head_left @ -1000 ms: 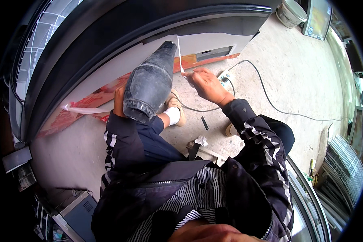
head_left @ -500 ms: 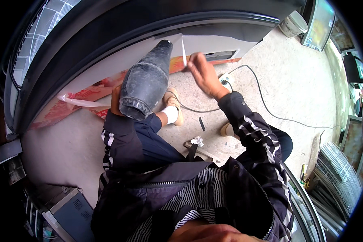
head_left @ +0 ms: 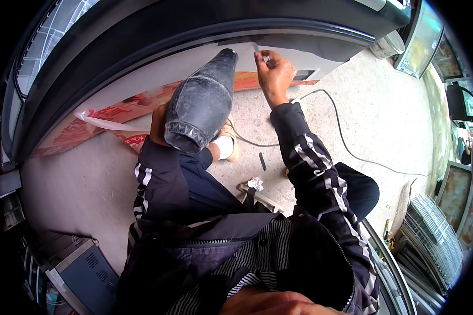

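Note:
My left hand (head_left: pixel 158 125) is closed around the underside of a dusty black hair dryer (head_left: pixel 202 102), mostly hidden by its bulging body. The dryer's narrow nozzle points up and right, toward the lower panel of a large black-and-white appliance (head_left: pixel 205 50). Pinched between the fingertips of my right hand (head_left: pixel 276 71) is the edge of a thin, pale film (head_left: pixel 256 47) on that panel, just right of the nozzle. Lower down, a red printed sheet (head_left: pixel 142 100) hangs partly loose, with a curled whitish strip (head_left: pixel 110 125) at its left.
A black cable (head_left: pixel 337 118) runs across the concrete floor. Between my feet lie a small black strip (head_left: pixel 263 161) and a crumpled white scrap (head_left: pixel 255 184). A bucket (head_left: pixel 388 46) stands far right, wire racks (head_left: pixel 433 236) lean lower right, and a grey metal box (head_left: pixel 86 278) sits lower left.
My right hand has risen toward the panel and turned from loosely spread fingers to a pinch on the film. The hair dryer has shifted slightly right with my left hand.

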A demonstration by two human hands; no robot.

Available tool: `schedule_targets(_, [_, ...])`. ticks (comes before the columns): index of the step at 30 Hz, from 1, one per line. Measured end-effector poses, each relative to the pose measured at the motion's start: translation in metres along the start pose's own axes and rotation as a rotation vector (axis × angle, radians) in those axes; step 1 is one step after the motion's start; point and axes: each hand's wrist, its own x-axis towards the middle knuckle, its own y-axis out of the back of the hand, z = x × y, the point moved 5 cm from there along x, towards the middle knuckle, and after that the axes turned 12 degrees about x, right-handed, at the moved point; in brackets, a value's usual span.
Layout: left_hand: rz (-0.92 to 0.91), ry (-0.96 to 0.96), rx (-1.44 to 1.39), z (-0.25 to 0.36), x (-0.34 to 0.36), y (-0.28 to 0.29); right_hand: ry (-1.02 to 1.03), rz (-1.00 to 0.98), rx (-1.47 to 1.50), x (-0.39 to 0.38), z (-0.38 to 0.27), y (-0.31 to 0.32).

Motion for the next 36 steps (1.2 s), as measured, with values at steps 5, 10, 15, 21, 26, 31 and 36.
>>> schedule_targets(5, [0.007,0.075,-0.157,0.005,0.003,-0.009,0.222,-0.031,-0.033,-0.004,-0.009,0.002])
schedule_targets(10, [-0.003,0.054,-0.140,0.010,0.022,-0.006,0.256,-0.036,-0.053,-0.013,-0.017,0.000])
schedule_targets(15, [-0.002,0.002,-0.050,0.026,0.050,0.018,0.302,0.029,-0.062,-0.025,-0.033,0.004])
schedule_targets(21, [-0.037,-0.063,-0.015,0.040,0.078,0.020,0.246,0.103,0.130,-0.026,-0.024,0.018])
schedule_targets(26, [-0.028,-0.125,-0.031,0.041,0.062,0.007,-0.129,0.025,0.494,-0.030,0.017,0.029])
schedule_targets(31, [-0.013,-0.172,-0.050,0.042,0.049,-0.007,-0.360,-0.137,0.788,-0.037,0.050,0.068])
schedule_targets(36, [-0.032,-0.218,-0.073,0.044,0.046,-0.027,-0.482,-0.321,0.755,-0.051,0.069,0.126])
